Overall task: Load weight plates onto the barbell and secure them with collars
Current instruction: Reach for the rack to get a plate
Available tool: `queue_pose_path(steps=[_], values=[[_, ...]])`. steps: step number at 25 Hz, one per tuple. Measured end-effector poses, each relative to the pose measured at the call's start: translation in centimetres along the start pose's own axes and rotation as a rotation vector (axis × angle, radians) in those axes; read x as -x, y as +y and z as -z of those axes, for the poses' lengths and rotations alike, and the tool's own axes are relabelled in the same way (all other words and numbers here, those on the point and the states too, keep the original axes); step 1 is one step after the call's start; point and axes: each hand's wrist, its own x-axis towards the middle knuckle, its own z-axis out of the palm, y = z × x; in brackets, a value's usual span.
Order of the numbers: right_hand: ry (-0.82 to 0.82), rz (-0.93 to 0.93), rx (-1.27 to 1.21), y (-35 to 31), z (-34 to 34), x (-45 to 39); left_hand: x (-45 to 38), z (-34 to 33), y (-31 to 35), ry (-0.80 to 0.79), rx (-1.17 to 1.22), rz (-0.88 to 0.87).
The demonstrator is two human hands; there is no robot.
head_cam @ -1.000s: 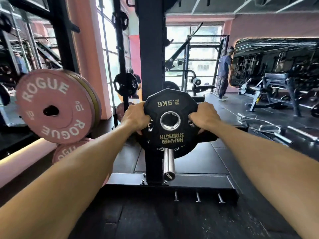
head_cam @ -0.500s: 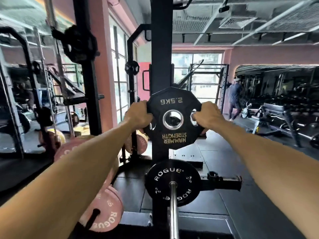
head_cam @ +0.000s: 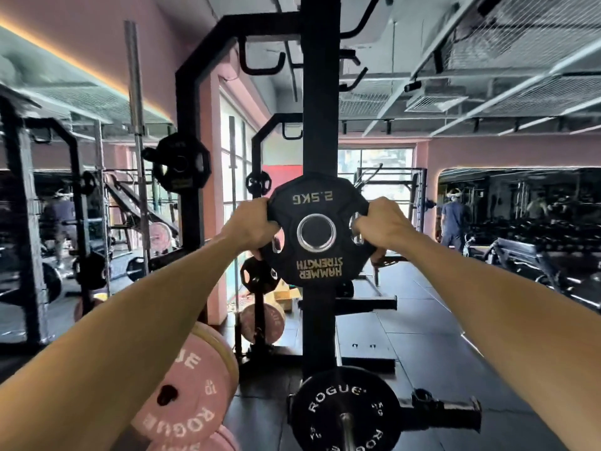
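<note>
A small black plate (head_cam: 317, 231) marked 2.5KG is being held up in front of a black rack post (head_cam: 320, 109). It is being squeezed tight in the grip of the left hand (head_cam: 250, 224) and the right hand (head_cam: 382, 224). A dark floor (head_cam: 422, 346) and pink walls (head_cam: 481, 154) are being shown. A black ROGUE plate (head_cam: 346, 410) is being kept low on a bar.

The black plate (head_cam: 317, 231) gripped at its sides by the left hand (head_cam: 252, 224) and right hand (head_cam: 380, 224) reads "2.5KG" near its top edge and "HAMMER STRENGTH" in gold near its bottom edge, both upside down. The black plate on the peg (head_cam: 344, 415) at the lower edge of the view reads "ROGUE" in white, twice round its face. The pink plate (head_cam: 187, 395) at lower left reads "ROGUE" and "10".
</note>
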Motion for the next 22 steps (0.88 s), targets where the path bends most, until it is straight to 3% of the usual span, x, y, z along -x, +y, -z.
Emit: queue_pose_path(steps=[12,22], values=[[-0.033,0.127,-0.03,-11.6,-13.6,-11.2,-7.7,5.1,-17.4,0.063,-0.074,0.067],[0.018,0.132,-0.029,-27.9,-31.0,-17.5,-12.8,13.4,-39.6,0.044,-0.138,-0.005]])
